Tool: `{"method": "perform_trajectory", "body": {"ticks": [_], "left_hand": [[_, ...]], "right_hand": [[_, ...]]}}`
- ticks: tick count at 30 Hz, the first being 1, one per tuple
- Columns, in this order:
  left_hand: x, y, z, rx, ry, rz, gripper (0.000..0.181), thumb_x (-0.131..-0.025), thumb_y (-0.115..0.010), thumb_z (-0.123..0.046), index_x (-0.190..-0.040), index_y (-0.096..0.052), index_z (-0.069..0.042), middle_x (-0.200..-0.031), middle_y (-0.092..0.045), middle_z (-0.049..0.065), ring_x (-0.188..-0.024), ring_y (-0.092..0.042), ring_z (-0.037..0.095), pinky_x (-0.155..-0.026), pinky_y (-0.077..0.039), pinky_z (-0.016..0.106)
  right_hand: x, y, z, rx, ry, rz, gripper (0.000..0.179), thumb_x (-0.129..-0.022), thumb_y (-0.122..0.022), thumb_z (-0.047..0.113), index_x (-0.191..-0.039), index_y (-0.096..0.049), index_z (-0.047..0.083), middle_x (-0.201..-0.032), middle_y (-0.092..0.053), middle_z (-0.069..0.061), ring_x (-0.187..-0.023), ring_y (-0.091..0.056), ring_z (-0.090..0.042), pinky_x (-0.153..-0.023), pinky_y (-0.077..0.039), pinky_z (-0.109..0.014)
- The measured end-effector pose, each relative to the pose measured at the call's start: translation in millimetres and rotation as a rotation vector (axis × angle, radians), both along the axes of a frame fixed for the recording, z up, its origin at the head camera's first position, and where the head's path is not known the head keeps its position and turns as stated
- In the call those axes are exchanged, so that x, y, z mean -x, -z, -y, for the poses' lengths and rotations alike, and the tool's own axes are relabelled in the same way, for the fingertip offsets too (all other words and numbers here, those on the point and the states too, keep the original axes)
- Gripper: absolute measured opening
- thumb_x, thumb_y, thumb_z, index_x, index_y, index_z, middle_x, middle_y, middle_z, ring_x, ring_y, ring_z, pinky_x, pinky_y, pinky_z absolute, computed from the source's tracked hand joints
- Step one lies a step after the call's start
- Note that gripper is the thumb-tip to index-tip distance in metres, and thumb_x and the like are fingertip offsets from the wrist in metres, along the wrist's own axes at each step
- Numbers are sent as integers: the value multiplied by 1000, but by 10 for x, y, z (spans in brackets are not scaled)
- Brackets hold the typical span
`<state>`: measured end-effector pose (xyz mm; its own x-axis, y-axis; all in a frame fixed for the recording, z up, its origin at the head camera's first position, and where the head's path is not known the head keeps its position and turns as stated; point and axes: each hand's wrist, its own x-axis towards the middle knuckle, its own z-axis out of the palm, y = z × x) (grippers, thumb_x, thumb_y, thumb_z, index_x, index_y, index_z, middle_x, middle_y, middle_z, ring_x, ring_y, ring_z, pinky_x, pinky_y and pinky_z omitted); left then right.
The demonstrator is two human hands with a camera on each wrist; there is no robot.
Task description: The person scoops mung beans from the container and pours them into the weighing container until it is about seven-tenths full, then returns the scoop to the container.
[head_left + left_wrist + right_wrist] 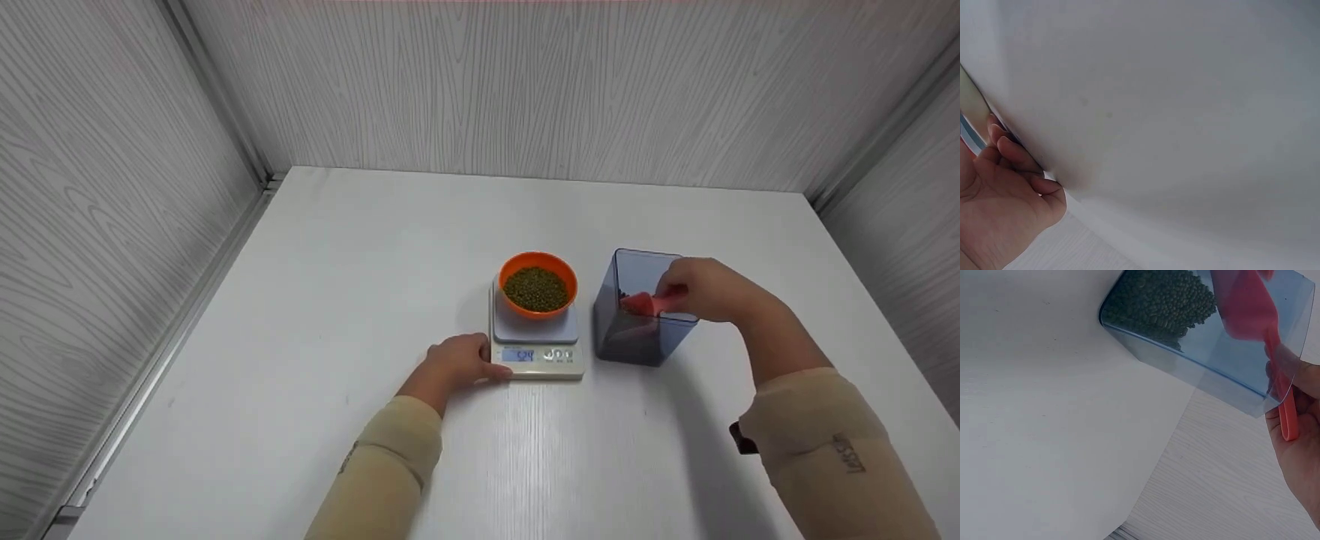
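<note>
My left hand [461, 358] holds the left front corner of a white kitchen scale [540, 367], thumb along its front edge; fingers curl against its side in the left wrist view. On the scale's platform stands an orange bowl [510, 303] of small green beans [535, 289], and the display shows digits. To the right, my right hand [709, 290] grips the handle of a red scoop [1246, 309] at the rim of a clear bluish container [1216, 368]. The scoop's head is inside the container, above a heap of dark green beans [1157, 304].
The white table [360, 247] carries the scale and the container side by side. Wood-grained panels stand behind it, at the left [112, 210] and at the right. A dark object [742, 438] shows at the right sleeve.
</note>
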<state>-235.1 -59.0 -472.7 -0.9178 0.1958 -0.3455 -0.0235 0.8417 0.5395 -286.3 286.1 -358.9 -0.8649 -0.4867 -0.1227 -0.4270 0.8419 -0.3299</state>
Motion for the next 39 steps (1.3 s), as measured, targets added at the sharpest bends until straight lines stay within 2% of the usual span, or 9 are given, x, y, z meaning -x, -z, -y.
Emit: {"method": "perform_trajectory", "body": {"ticks": [8, 20, 31, 39], "left_hand": [[4, -1, -2, 10, 8, -1, 44, -70, -69, -57, -79, -52, -18, -71, -50, -4, -74, -48, 17, -77, -33, 38], [0, 15, -1, 2, 3, -1, 43, -69, -70, -56, -80, -52, -18, -72, -52, -4, -75, -48, 17, -79, -34, 39], [4, 22, -6, -15, -2, -7, 43, -68, -71, -56, -78, -52, -18, -70, -51, -4, -74, -48, 17, -78, -33, 39], [-1, 25, 0, -24, -3, -19, 42, -69, -71, -55, -78, -53, -18, -69, -51, -4, -73, -48, 17, -82, -32, 42]], "right_hand": [[-51, -22, -112, 67, 44, 25, 11, -82, -65, 6, -93, -67, 8, -92, -55, -6, -84, -50, -22, -72, -46, -35], [-127, 71, -250, 198, 131, 65, 10, -84, -63, 10, -94, -65, 9, -91, -53, -6, -83, -47, -22, -68, -43, -33], [-171, 146, -375, 308, 195, 59, 20, -86, -64, 26, -101, -64, 12, -96, -53, -6, -87, -48, -23, -69, -47, -25], [-216, 192, -453, 342, 220, 41, 25, -86, -63, 32, -101, -63, 12, -97, -54, -6, -86, -50, -23, -69, -47, -24]]}}
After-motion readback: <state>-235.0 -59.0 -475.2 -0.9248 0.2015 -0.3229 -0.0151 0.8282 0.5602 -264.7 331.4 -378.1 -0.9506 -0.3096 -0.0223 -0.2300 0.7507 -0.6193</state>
